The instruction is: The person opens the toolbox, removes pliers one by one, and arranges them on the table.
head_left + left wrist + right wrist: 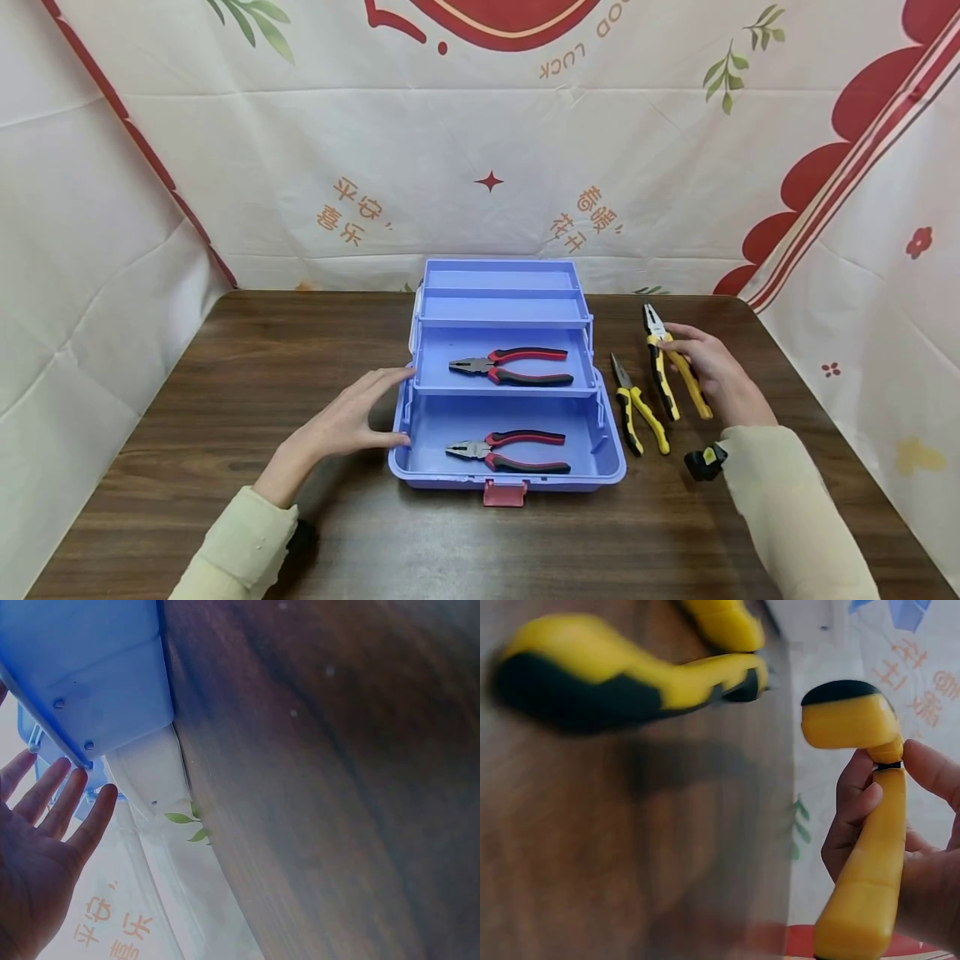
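A blue toolbox (450, 482) stands open on the table, its trays stepped up toward the back. My left hand (341, 421) is at its left side, fingers spread and nearly straight, fingertips right at the tray edge and rim. Red-and-black combination pliers (492, 367) lie in the lowest raised tray, and a similar pair of pliers (489, 451) lies in the bottom compartment. To the right of the box, my right hand (716, 375) grips yellow-and-black combination pliers (657, 358) near the pivot, jaws toward the back; the right wrist view shows their yellow handle (866, 862) over the table.
Yellow-and-black long-nose pliers (626, 392) lie on the brown table (300, 350) between the box and my right hand. A red latch (505, 494) juts from the box front. Behind the table hangs a white printed cloth (450, 133).
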Demonstrator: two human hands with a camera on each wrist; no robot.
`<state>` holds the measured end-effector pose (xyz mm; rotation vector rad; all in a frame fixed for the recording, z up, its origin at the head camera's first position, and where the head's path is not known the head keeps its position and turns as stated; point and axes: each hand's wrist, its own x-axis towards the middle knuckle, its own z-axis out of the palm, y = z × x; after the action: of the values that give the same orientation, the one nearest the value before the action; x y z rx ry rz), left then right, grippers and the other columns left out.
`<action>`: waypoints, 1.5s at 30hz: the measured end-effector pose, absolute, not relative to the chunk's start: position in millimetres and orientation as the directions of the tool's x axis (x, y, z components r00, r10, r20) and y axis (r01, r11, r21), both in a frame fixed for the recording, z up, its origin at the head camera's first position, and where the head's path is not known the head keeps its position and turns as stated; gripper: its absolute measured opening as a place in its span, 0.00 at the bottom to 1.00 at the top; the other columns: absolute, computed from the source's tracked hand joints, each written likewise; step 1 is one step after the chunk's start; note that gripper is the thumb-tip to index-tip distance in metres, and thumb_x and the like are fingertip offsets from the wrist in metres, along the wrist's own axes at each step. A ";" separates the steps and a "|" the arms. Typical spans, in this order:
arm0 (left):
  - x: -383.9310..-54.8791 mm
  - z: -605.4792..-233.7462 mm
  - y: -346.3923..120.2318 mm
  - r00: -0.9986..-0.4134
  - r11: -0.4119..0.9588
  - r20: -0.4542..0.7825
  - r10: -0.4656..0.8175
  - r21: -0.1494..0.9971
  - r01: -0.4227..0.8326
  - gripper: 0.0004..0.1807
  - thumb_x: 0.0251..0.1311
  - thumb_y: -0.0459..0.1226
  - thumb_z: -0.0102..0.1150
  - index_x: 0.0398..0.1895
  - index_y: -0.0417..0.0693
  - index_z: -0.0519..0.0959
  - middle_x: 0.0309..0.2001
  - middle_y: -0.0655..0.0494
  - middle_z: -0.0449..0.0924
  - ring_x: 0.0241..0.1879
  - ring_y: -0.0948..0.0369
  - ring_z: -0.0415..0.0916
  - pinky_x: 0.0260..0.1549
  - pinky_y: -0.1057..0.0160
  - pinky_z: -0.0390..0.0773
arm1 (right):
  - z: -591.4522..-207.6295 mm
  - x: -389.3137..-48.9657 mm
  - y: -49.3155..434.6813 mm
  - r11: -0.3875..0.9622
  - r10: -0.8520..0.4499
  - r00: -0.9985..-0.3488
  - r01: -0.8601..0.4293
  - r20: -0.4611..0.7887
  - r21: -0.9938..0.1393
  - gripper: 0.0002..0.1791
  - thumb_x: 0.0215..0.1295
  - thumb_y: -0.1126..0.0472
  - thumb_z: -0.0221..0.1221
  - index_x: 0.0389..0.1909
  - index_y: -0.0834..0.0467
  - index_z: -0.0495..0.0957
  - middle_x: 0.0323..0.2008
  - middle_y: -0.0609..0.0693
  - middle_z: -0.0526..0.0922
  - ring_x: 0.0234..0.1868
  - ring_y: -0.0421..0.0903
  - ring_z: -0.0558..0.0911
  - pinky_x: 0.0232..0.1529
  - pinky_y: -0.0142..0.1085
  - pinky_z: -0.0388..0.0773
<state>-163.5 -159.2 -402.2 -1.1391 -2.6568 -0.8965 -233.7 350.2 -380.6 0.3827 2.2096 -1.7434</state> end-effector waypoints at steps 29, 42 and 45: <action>-162.4 -402.6 -159.2 -0.713 0.538 0.326 0.621 0.484 0.690 0.47 0.38 0.49 0.69 0.63 0.46 0.59 0.59 0.53 0.62 0.56 0.59 0.58 0.52 0.53 0.60 | -415.5 -202.8 349.2 0.526 0.063 -0.950 0.291 -0.305 -0.799 0.33 0.58 0.60 0.54 0.61 0.70 0.55 0.46 0.64 0.71 0.36 0.45 0.75 0.33 0.36 0.74; -162.5 -403.3 -159.4 -0.720 0.547 0.320 0.616 0.484 0.683 0.46 0.38 0.49 0.69 0.63 0.47 0.59 0.59 0.53 0.61 0.57 0.59 0.57 0.52 0.52 0.60 | -410.9 -197.0 347.3 0.763 0.083 -0.981 0.175 -0.175 -0.622 0.31 0.55 0.57 0.59 0.54 0.72 0.63 0.38 0.66 0.73 0.32 0.53 0.74 0.24 0.36 0.70; -162.4 -402.7 -159.3 -0.717 0.542 0.323 0.617 0.486 0.686 0.46 0.38 0.49 0.69 0.63 0.46 0.59 0.59 0.53 0.61 0.57 0.59 0.57 0.52 0.52 0.60 | -409.9 -195.7 348.6 0.808 0.084 -0.986 0.153 -0.146 -0.569 0.31 0.54 0.55 0.59 0.52 0.72 0.65 0.38 0.66 0.73 0.33 0.55 0.73 0.26 0.38 0.68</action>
<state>-162.4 -159.3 -402.7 -1.1270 -2.6579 -0.9132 -195.7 348.6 -409.9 0.1894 2.8783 -0.9195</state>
